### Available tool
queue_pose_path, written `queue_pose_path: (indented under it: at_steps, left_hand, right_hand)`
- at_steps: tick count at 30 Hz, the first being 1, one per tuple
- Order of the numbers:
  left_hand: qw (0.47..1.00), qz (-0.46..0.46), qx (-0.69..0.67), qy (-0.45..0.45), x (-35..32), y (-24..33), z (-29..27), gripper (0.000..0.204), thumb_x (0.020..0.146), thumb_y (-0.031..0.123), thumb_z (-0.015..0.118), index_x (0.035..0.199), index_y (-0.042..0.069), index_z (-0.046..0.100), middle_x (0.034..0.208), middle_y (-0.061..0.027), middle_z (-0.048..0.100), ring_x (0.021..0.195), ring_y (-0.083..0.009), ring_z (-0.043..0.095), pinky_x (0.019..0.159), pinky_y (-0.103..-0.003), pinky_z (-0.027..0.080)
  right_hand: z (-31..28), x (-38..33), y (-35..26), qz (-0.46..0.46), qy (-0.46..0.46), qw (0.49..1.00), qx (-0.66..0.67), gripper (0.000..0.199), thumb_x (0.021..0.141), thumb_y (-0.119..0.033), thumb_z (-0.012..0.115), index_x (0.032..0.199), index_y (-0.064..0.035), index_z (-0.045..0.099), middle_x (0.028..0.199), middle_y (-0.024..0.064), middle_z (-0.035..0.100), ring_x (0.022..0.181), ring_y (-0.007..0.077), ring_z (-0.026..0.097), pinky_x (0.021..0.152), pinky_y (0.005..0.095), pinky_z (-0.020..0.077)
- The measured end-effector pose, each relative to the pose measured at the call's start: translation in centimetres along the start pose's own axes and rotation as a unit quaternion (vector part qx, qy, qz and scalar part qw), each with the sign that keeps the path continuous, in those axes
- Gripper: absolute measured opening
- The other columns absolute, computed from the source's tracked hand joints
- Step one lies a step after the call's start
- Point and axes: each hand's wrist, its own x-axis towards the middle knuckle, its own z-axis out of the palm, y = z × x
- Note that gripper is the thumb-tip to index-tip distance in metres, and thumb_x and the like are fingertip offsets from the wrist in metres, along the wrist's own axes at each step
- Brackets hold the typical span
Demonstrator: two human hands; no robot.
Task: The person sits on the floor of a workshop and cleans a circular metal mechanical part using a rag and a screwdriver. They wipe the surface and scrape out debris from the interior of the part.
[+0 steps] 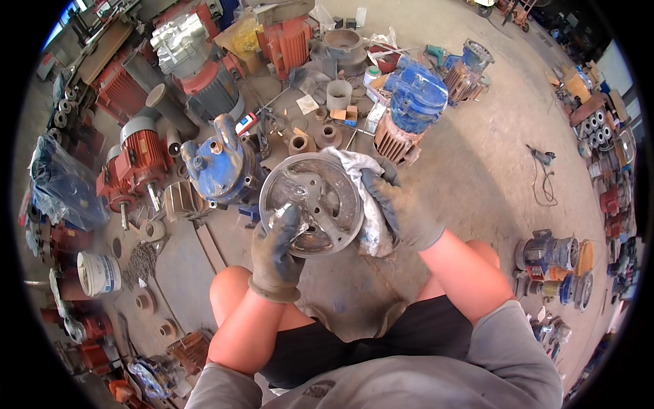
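Sitting between left hand [276,258], curled over its edge, hold unclear, and right hand [407,210], gripping a stained rag [371,204] against its rim: one round metal cover [315,198], wiping seemingly partway, dark grime [317,237] left on its face.

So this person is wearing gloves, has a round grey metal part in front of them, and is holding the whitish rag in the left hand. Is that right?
Not quite: the head view shows the whitish rag in the right hand, not the left. The gloves and round grey metal part are as you say.
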Motion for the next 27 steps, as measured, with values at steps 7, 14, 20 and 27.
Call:
queue_pose_path:
  at_steps: [7, 14, 20, 27]
  left_hand:
    - [0.968, 0.127, 0.217, -0.002, -0.2, -1.2, 1.2, 0.052, 0.089, 0.0, 0.082, 0.139, 0.001, 0.067, 0.122, -0.0201, 0.076, 0.109, -0.0426, 0.075, 0.095, -0.048, 0.061]
    - [0.872, 0.125, 0.453, -0.135, 1.1, -0.9, -1.1, 0.036, 0.099, 0.004, 0.076, 0.135, -0.001, 0.072, 0.124, -0.0087, 0.076, 0.105, -0.0179, 0.076, 0.089, -0.036, 0.065]
    - [0.947, -0.195, 0.234, -0.098, -0.1, -0.1, 1.5, 0.052, 0.094, 0.007, 0.085, 0.143, 0.001, 0.068, 0.118, -0.0062, 0.077, 0.097, -0.0136, 0.075, 0.084, -0.034, 0.066]
    - [0.918, -0.196, 0.292, -0.185, -0.5, -2.5, 0.8, 0.066, 0.086, 0.0, 0.087, 0.148, 0.005, 0.064, 0.124, -0.0023, 0.076, 0.111, -0.012, 0.07, 0.098, -0.034, 0.059]
  right_hand:
    - [1.8, -2.0, -2.6, 0.046, 0.014, 0.99, -0.129, 0.053, 0.111, -0.035, 0.067, 0.147, 0.0046, 0.061, 0.127, 0.0094, 0.075, 0.111, 0.0173, 0.069, 0.101, 0.0346, 0.0546]
    - [0.4, -1.6, -1.1, 0.004, 0.055, 0.984, -0.168, 0.039, 0.107, -0.026, 0.071, 0.139, -0.0038, 0.073, 0.118, 0.0116, 0.08, 0.107, 0.0164, 0.071, 0.098, 0.0342, 0.0554]
    - [-0.5, -0.4, -2.3, -0.005, -0.162, 0.978, -0.133, 0.036, 0.096, -0.012, 0.074, 0.131, -0.0029, 0.078, 0.121, 0.014, 0.081, 0.11, 0.0193, 0.073, 0.099, 0.0354, 0.0561]
    - [0.7, 0.3, -1.8, -0.03, -0.323, 0.923, -0.205, 0.034, 0.091, -0.012, 0.076, 0.123, -0.0009, 0.08, 0.127, 0.0157, 0.076, 0.11, 0.0283, 0.074, 0.098, 0.038, 0.057]
